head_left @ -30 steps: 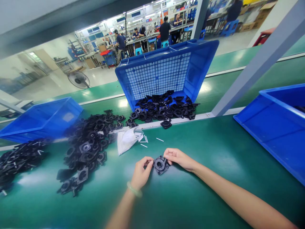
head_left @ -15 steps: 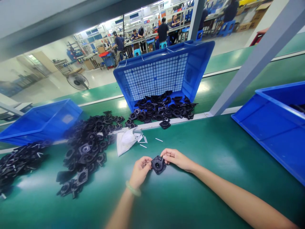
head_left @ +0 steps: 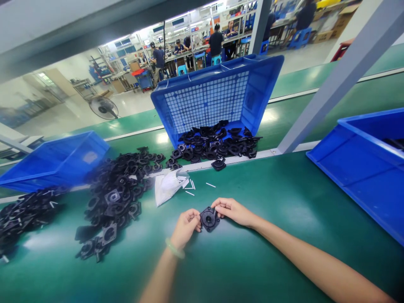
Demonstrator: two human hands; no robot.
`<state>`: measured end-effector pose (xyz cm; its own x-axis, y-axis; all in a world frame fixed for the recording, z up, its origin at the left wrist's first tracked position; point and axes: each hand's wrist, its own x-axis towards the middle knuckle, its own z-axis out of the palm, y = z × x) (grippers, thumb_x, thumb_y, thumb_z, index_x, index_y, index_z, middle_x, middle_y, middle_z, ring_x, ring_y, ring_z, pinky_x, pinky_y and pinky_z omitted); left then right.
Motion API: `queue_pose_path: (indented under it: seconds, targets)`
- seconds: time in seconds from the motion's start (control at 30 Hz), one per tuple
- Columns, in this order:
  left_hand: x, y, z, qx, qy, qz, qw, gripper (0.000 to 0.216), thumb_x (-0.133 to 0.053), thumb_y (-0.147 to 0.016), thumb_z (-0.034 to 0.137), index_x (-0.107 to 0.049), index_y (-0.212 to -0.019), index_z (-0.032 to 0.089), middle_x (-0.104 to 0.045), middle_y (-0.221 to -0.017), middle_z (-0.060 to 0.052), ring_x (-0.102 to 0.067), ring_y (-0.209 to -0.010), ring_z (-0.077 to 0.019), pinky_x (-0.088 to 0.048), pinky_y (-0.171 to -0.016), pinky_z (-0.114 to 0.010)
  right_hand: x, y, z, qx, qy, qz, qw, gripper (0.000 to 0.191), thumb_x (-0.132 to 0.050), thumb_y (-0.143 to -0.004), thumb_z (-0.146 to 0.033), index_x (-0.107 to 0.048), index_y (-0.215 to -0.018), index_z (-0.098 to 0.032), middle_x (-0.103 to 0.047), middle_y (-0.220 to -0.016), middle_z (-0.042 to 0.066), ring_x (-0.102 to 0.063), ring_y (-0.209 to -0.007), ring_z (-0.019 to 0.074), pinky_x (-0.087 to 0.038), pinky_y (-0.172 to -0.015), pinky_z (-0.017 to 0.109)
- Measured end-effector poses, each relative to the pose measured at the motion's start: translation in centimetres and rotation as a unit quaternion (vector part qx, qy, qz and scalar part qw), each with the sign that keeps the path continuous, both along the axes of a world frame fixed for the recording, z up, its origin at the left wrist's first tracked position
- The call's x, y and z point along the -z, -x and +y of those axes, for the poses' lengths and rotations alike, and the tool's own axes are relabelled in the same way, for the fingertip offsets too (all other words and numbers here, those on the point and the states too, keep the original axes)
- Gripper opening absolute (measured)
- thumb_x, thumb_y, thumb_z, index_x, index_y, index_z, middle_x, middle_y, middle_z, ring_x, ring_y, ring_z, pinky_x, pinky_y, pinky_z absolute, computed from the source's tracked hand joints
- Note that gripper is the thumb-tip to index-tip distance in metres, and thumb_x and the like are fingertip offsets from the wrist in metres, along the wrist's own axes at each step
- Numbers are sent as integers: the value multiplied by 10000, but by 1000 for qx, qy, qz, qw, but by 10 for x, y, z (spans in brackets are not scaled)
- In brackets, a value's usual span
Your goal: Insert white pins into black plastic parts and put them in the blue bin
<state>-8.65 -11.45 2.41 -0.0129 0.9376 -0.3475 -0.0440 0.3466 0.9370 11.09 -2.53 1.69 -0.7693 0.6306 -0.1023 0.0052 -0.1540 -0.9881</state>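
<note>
Between my two hands is a black plastic housing (head_left: pixel 208 219), roughly square with a round recess and a hole at its centre. My left hand (head_left: pixel 186 227), with a pale green bangle at the wrist, pinches its left edge. On the upper right side, the closed fingers of my right hand (head_left: pixel 232 211) grip its short spout. Just beyond lies a white bag (head_left: pixel 167 187) with its mouth to the right. Several thin white pins (head_left: pixel 191 185) have spilled beside that mouth, and a single pin (head_left: pixel 211 184) lies farther right.
A tipped blue crate (head_left: pixel 205 97) at the back spills black housings (head_left: pixel 217 143). To the left is a heap of similar parts (head_left: pixel 123 189), with another pile (head_left: pixel 28 214) beyond it. Blue crates stand left (head_left: pixel 57 160) and right (head_left: pixel 360 160). A grey post (head_left: pixel 331 80) rises at right.
Hardly anything differs. Both hands and the black housing have shifted only very slightly, and the grip on the part looks the same.
</note>
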Motion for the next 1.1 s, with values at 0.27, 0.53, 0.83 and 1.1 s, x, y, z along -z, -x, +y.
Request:
queue_pose_path:
  seconds: [0.27,0.53,0.83,1.1]
  targets:
    - [-1,1,-1,-5,-13,6,1000,333,-596,-773,456,-538,-739,130,-531,-595,12,-498,-534,-81,-425,-544,-203,2,-1,0,14,64,42,997,457,-663,-786,-564,-589,-915,-132,-568,-712,11,-517,-643,128,-401,-621,234]
    - [-4,6,1,-87,-72,37,993,320,-540,-830,454,-558,-806,135,-526,-663,6,-499,-632,-97,-422,-621,-217,5,-3,3,36,-109,-66,991,418,-529,-856,-567,-573,-850,-151,-592,-713,34,-530,-672,166,-379,-616,261]
    - [1,4,1,-74,-84,75,991,303,-524,-837,444,-550,-821,142,-528,-683,6,-497,-653,-104,-415,-633,-227,2,-5,7,2,69,40,997,465,-619,-781,-595,-530,-854,-144,-555,-715,14,-493,-613,130,-389,-609,245]
    - [-1,5,0,-44,-75,73,993,318,-526,-835,454,-552,-862,139,-536,-723,-2,-508,-672,-102,-431,-647,-227,7,0,6,32,-34,-43,998,514,-566,-786,-661,-526,-792,-149,-542,-656,4,-501,-606,141,-383,-589,250]
